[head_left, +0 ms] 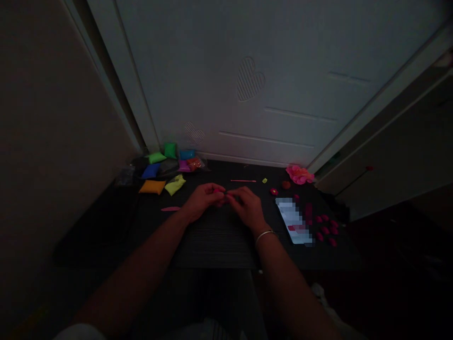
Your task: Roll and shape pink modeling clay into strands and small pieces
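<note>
Magenta piece (pixel 216 191), small and partly hidden by fingers, is held above the middle of a dark counter (pixel 212 245), as seen from the head camera in dim light. It is pinched between the thumb and fingers of the left hand (pixel 205 200), whose grip is closed around it. The fingertips of the right hand (pixel 247 206) are brought close together just beside it; whether anything is held in that grip cannot be told. A pale bracelet (pixel 264 233) is worn on the right wrist.

To the left, a pink knife-shaped tool (pixel 170 208) is laid near the left wrist. Beyond it are set an orange packet (pixel 152 187), a yellow packet (pixel 175 184), a blue packet (pixel 151 171) and a green packet (pixel 170 150).

Beyond the hands, a thin pink stick (pixel 243 181) is placed near a yellow-green lump (pixel 264 180). At the right, a phone (pixel 294 222), its screen lit and pixelated, is flanked by magenta lumps (pixel 324 230). A pink flower (pixel 300 174) is set at the far right corner.
</note>
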Action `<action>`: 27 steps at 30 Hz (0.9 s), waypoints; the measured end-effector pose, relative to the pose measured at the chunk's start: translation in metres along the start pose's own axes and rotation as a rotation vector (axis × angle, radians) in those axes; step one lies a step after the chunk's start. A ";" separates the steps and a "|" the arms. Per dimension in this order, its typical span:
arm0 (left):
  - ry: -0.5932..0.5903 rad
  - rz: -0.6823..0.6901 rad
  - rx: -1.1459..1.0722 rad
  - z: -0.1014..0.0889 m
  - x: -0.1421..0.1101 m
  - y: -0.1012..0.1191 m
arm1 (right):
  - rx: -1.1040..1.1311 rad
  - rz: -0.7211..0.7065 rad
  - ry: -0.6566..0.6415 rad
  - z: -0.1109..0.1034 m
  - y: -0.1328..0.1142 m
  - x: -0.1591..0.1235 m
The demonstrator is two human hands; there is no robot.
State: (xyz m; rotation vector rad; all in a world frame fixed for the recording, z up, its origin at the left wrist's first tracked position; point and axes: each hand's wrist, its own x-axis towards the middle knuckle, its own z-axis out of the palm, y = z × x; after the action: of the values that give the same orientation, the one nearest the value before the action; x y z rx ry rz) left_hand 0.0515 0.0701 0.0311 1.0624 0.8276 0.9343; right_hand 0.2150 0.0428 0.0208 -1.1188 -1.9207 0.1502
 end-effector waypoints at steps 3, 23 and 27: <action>-0.083 -0.055 0.000 0.000 -0.003 0.000 | 0.042 0.055 0.059 0.000 0.000 0.000; 0.166 0.002 -0.486 -0.006 0.004 0.007 | 0.129 0.101 -0.079 0.002 -0.005 -0.001; 0.203 0.069 -0.438 -0.006 0.006 0.004 | 0.215 0.136 -0.011 0.000 -0.006 0.000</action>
State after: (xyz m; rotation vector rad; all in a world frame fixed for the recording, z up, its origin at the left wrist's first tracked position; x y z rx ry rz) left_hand 0.0475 0.0784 0.0327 0.6259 0.7097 1.2300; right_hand 0.2109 0.0391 0.0234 -1.1034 -1.7900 0.4277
